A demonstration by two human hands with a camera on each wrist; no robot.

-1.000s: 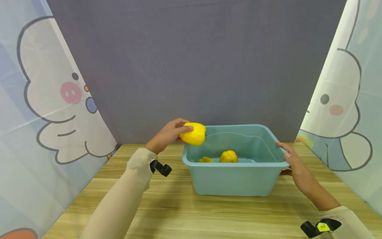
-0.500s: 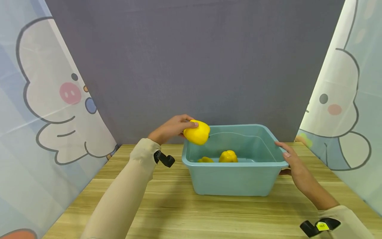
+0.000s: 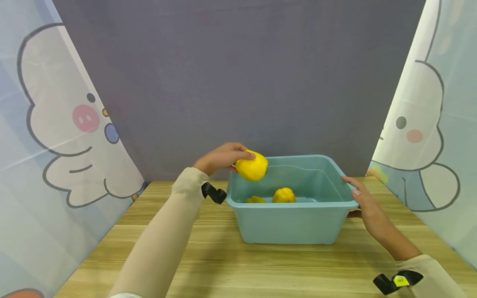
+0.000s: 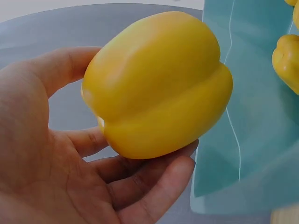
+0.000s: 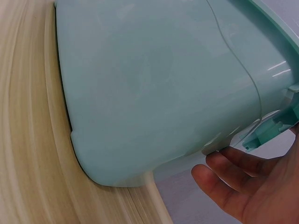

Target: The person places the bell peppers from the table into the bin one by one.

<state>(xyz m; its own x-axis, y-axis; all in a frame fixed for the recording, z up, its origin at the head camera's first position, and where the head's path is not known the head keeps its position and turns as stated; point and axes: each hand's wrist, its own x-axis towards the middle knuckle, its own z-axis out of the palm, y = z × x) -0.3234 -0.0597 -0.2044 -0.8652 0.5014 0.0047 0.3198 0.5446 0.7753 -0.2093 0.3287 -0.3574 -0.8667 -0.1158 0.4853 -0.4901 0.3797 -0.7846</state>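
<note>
My left hand [image 3: 223, 158] holds a yellow bell pepper [image 3: 252, 167] above the left rim of a blue-green plastic tub [image 3: 290, 225]. In the left wrist view the thumb and fingers curl round the pepper [image 4: 159, 88], its lobed side facing the camera. Inside the tub lies another yellow pepper [image 3: 284, 195], with a partly hidden yellow piece [image 3: 255, 199] to its left. My right hand [image 3: 372, 211] grips the tub's right rim, thumb on top. Seen from the right wrist, its fingers [image 5: 224, 177] are under the rim, close to the outer wall [image 5: 154, 93].
The tub stands on a wood-grain table [image 3: 208, 265]. Behind it hangs a dark grey backdrop [image 3: 238, 82]. Cartoon-print curtains flank the table, one on the left [image 3: 44, 223] and one on the right [image 3: 454, 136].
My left hand has moved to the right with the pepper, from beside the tub's left edge to over it. The right hand has kept its grip on the rim.
</note>
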